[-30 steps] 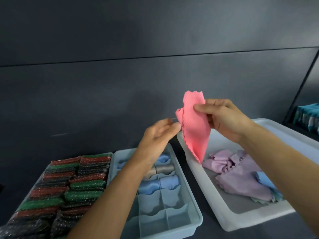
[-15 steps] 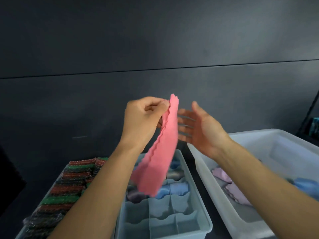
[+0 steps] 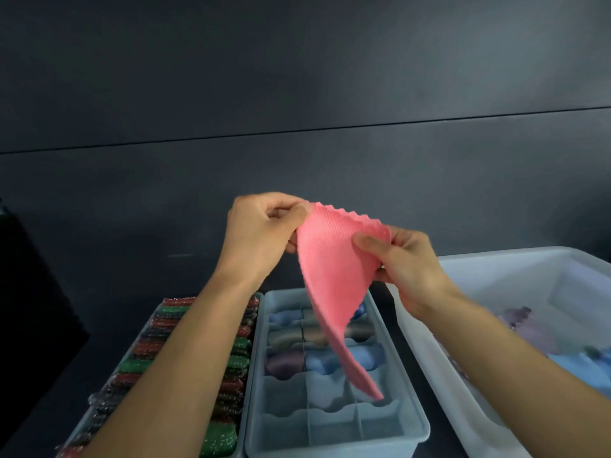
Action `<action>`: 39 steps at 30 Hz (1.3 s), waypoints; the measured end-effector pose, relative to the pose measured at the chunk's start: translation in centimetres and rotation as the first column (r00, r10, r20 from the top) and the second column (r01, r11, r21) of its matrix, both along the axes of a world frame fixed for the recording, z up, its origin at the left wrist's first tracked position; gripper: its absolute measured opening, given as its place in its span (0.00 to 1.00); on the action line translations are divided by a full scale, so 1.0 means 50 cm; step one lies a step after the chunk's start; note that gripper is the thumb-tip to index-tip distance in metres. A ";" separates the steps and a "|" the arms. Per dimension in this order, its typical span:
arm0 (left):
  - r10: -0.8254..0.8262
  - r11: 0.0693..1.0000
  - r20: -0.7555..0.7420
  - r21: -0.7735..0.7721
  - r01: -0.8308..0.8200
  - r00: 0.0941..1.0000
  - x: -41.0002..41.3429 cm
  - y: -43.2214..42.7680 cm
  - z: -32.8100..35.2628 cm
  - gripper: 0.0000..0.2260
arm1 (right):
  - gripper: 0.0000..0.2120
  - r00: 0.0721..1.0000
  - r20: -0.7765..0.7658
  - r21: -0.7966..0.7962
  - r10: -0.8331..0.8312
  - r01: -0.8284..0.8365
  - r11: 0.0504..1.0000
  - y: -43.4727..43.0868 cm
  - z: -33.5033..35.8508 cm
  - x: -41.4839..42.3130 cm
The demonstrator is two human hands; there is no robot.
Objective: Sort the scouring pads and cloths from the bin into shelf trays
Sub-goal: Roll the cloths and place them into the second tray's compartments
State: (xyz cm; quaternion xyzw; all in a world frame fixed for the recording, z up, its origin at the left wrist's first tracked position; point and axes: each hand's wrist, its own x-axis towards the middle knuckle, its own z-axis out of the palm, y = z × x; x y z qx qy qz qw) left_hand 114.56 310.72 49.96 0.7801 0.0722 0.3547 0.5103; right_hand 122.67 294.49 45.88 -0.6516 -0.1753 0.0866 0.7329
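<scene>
While raised, left hand (image 3: 261, 236), right hand (image 3: 405, 259) pinching pink cloth (image 3: 334, 276)

What I see on my feed is two bare hands, left hand (image 3: 261, 233) and right hand (image 3: 406, 259). Back from the grip, the left forearm (image 3: 185, 352) and right forearm (image 3: 515, 358) are bare all the way to the frame edge. There's a small dark glint just below the right hand's grip, at a finger base, too small for me to tell whether it's a ring.
</scene>
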 end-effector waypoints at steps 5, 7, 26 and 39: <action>0.014 0.998 -0.018 -0.059 -0.015 1.000 -0.006 -0.004 -0.019 0.03 | 0.09 0.977 0.174 -0.010 -0.120 0.124 0.992 -0.002 0.008 0.001; 0.000 0.997 -0.006 -0.080 -0.001 1.000 -0.006 -0.018 -0.026 0.02 | 0.09 0.950 0.267 -0.024 -0.163 0.176 0.984 0.005 0.012 -0.006; -0.155 0.985 0.084 -0.065 0.160 0.984 -0.006 -0.062 -0.016 0.08 | 0.17 0.880 0.447 0.038 0.159 -0.196 0.980 -0.002 0.025 -0.057; -0.276 0.912 0.053 -0.299 0.280 0.960 -0.011 -0.054 -0.005 0.10 | 0.11 0.886 0.270 -0.215 0.378 -0.327 0.920 -0.022 0.071 0.002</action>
